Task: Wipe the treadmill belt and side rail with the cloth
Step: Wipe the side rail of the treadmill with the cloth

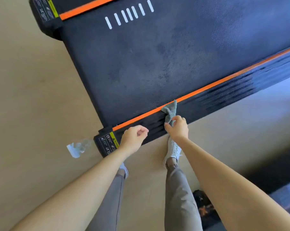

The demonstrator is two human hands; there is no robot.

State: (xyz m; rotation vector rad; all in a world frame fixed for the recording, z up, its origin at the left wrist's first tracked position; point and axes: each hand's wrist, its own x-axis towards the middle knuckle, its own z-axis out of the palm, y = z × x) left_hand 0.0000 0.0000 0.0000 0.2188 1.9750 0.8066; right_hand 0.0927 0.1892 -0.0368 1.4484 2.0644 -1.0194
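Note:
The black treadmill belt (157,55) fills the upper middle of the head view, with damp-looking patches on it. Along its near edge runs the ribbed black side rail (224,92) with an orange stripe. My right hand (177,127) pinches a bunched grey-green cloth (170,112), which lies on the rail and over the orange stripe. My left hand (133,139) hovers over the rail's end near the warning sticker, its fingers loosely curled and holding nothing.
A clear spray bottle (77,148) lies on the beige floor left of the treadmill's corner cap (106,144). My feet in light shoes (172,152) stand right beside the rail. A dark object (204,209) sits on the floor at lower right.

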